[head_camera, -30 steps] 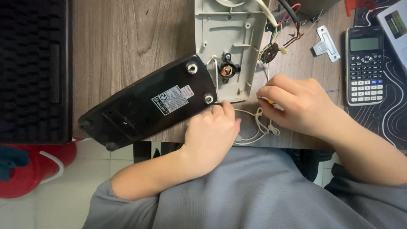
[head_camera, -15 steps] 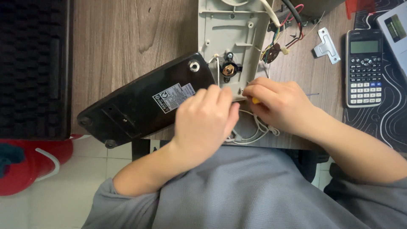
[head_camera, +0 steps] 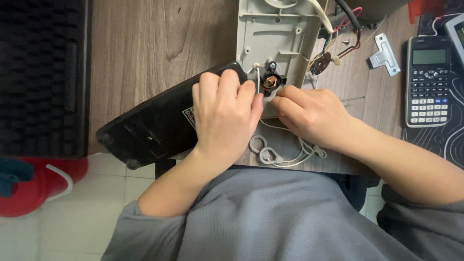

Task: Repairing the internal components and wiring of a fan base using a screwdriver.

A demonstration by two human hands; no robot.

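A grey plastic housing (head_camera: 270, 34) lies open on the wooden table with a brass-and-black fitting (head_camera: 269, 82) at its near edge. Against it leans a black base cover (head_camera: 154, 128). My left hand (head_camera: 224, 116) rests on this cover, and its fingertips pinch a thin metal tool (head_camera: 257, 77) held upright just left of the fitting. Just right of the fitting is my right hand (head_camera: 311, 113), fingers curled against the housing's near edge. Nothing shows in its grip. A white cord with a ring (head_camera: 270, 154) lies below both hands.
Coloured wires (head_camera: 333, 48) spill from the housing's right side. A metal bracket (head_camera: 385, 54) and a black calculator (head_camera: 427, 79) lie to the right. A dark ribbed case (head_camera: 38, 77) fills the left. A red bucket (head_camera: 38, 183) stands on the tiled floor below.
My left hand has moved up from the table's edge, over the black cover, to the fitting, and now pinches the thin tool. My right hand has shifted slightly toward the fitting.
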